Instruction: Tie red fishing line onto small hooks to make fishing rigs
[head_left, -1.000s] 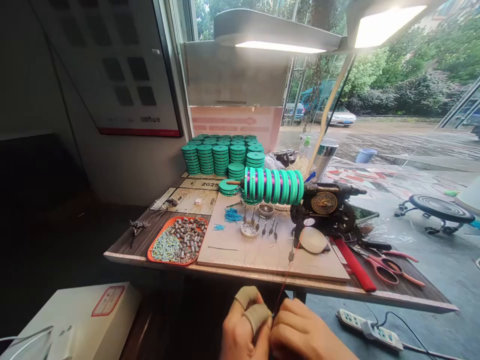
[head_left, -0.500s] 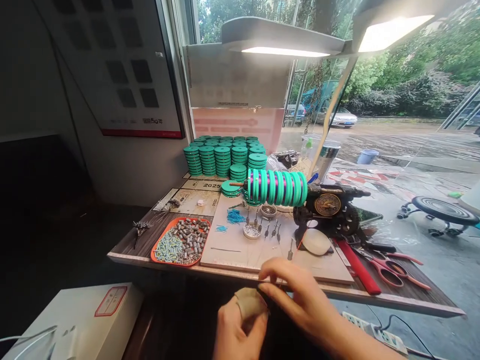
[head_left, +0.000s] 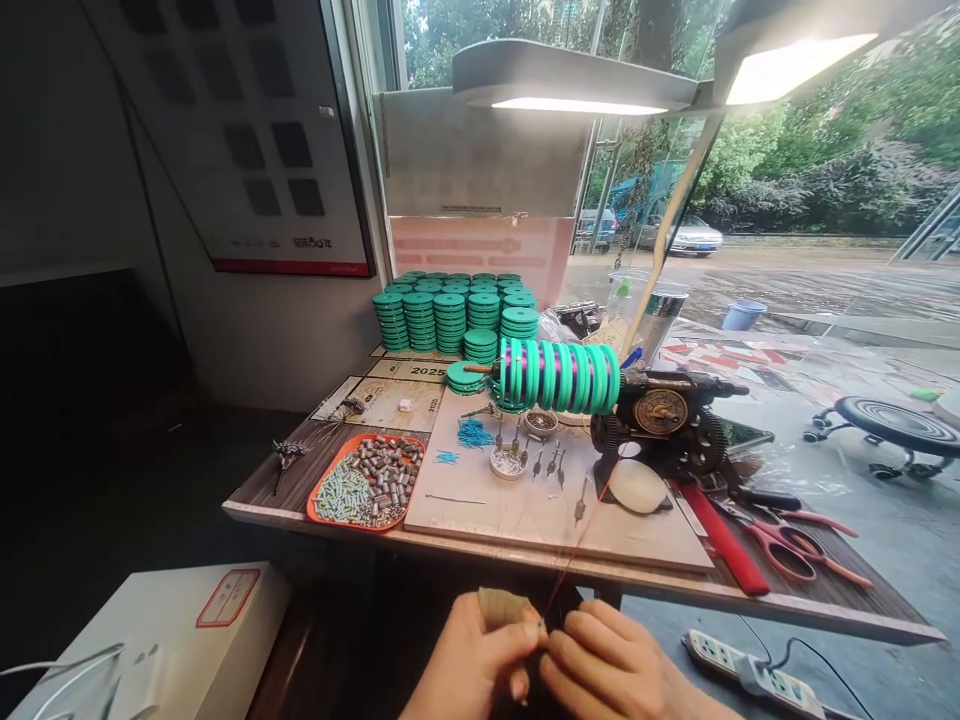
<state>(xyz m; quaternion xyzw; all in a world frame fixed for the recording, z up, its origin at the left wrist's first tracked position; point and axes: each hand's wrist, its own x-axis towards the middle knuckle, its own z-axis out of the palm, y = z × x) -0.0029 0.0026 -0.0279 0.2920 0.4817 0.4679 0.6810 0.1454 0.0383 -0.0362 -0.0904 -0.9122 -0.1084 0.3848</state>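
Below the table's front edge, my left hand (head_left: 484, 655) is closed in a pinch, with a tan wrap (head_left: 504, 606) round a finger. A thin red line (head_left: 579, 540) comes down from the machine to the pinched fingertips. My right hand (head_left: 611, 660) is closed close beside them; its fingers curl inward and hide what they hold. On the pale board (head_left: 457, 515) above lie weights with wire stems (head_left: 580, 502), a small dish of tiny beads (head_left: 508, 461) and blue pieces (head_left: 475, 433). Green ring-shaped spools (head_left: 559, 376) sit in a row on the winding machine's (head_left: 660, 410) shaft.
An orange tray (head_left: 367, 480) of metal weights and small tubes stands at the left. Stacked green spools (head_left: 450, 315) are at the back. Scissors (head_left: 787, 545) and a red bar (head_left: 727, 545) lie at the right. A power strip (head_left: 750, 670) is below.
My right hand has come down from the board's edge beside my left hand, its fingers now curled. The red line now stretches down to the hands. The view has shifted slightly.
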